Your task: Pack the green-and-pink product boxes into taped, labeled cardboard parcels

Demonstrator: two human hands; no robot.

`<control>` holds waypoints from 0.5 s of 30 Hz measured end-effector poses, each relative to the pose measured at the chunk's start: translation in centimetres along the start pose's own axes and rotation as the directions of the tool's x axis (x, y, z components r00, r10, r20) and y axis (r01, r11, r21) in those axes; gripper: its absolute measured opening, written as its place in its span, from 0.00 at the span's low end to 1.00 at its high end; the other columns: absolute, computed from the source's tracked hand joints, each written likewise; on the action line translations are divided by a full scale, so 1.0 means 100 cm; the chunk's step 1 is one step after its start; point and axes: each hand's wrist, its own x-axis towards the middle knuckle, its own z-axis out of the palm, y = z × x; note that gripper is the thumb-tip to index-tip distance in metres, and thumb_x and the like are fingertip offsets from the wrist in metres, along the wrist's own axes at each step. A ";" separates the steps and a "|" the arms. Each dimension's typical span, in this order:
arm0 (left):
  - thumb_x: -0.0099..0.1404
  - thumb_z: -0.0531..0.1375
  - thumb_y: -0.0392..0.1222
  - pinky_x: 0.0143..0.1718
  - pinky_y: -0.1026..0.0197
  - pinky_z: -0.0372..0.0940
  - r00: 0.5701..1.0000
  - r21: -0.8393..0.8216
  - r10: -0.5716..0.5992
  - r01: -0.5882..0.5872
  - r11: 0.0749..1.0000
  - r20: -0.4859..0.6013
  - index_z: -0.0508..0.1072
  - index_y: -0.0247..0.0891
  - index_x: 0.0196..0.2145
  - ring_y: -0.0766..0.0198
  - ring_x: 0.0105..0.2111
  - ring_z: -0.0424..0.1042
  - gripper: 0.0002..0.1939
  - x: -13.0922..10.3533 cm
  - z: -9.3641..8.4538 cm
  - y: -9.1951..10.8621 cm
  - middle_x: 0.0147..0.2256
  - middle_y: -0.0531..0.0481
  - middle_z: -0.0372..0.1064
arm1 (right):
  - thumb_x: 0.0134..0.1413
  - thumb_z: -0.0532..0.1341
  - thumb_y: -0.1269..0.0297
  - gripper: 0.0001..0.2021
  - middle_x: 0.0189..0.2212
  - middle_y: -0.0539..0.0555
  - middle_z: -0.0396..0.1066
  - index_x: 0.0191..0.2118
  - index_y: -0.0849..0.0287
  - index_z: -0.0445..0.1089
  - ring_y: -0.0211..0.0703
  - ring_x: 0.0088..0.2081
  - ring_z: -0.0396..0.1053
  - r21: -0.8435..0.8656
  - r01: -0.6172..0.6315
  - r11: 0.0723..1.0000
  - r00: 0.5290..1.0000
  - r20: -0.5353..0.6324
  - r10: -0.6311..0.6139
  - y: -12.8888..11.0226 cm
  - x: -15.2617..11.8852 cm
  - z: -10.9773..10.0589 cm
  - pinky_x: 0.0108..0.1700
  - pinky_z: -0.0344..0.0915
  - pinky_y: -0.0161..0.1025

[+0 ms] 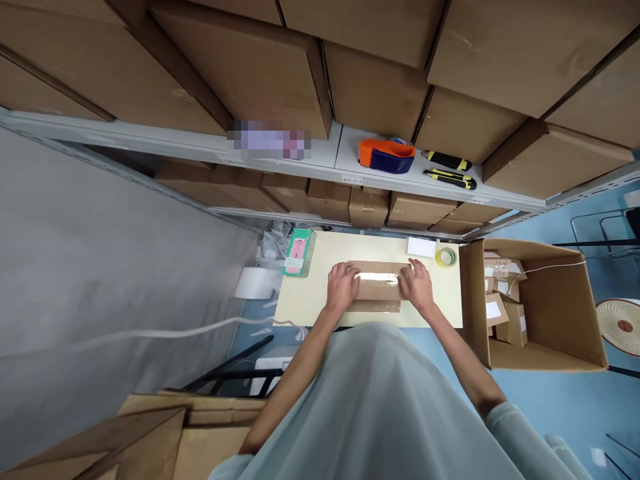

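Observation:
A small brown cardboard box [380, 290] lies on the pale yellow table in front of me. A shiny strip of clear tape [379, 277] runs lengthwise along its top. My left hand [343, 288] is at the box's left end with its fingers curled over the edge. At the opposite end, my right hand [417, 285] grips the box with bent fingers and the thumb near the tape. Parts of the fingertips on both sides are hard to make out.
Beyond the box are a white box [421, 247] and a tape roll [446, 257]. A green-and-pink package [299, 253] stands at left. A large open carton [560, 320] holding several small boxes is on the right. Shelves above carry cartons, yellow-black utility knives [450, 179] and an orange-blue tape-like item [387, 157].

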 end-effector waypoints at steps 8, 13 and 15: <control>0.81 0.59 0.47 0.69 0.37 0.67 0.947 -0.145 0.128 -0.176 0.974 -0.294 0.81 0.42 0.58 0.42 0.62 0.73 0.16 0.137 -0.083 0.065 0.59 0.39 0.77 | 0.82 0.50 0.46 0.26 0.68 0.68 0.71 0.68 0.56 0.72 0.71 0.70 0.65 0.043 0.266 0.963 0.946 -0.201 -0.252 -0.046 0.202 -0.108 0.74 0.62 0.72; 0.78 0.61 0.41 0.72 0.39 0.65 0.908 -0.213 0.136 -0.236 0.948 -0.397 0.77 0.37 0.62 0.43 0.65 0.73 0.18 0.208 -0.106 0.085 0.61 0.37 0.75 | 0.79 0.54 0.35 0.37 0.68 0.76 0.67 0.67 0.69 0.67 0.78 0.73 0.62 -0.064 0.332 0.941 0.928 -0.154 -0.338 -0.056 0.314 -0.113 0.74 0.55 0.80; 0.75 0.64 0.39 0.72 0.40 0.65 0.908 -0.252 0.104 -0.220 0.942 -0.405 0.76 0.35 0.64 0.42 0.66 0.73 0.22 0.224 -0.104 0.086 0.62 0.34 0.74 | 0.77 0.58 0.36 0.38 0.66 0.79 0.69 0.66 0.72 0.68 0.79 0.72 0.63 -0.136 0.255 0.957 0.958 -0.096 -0.269 -0.062 0.332 -0.110 0.74 0.55 0.80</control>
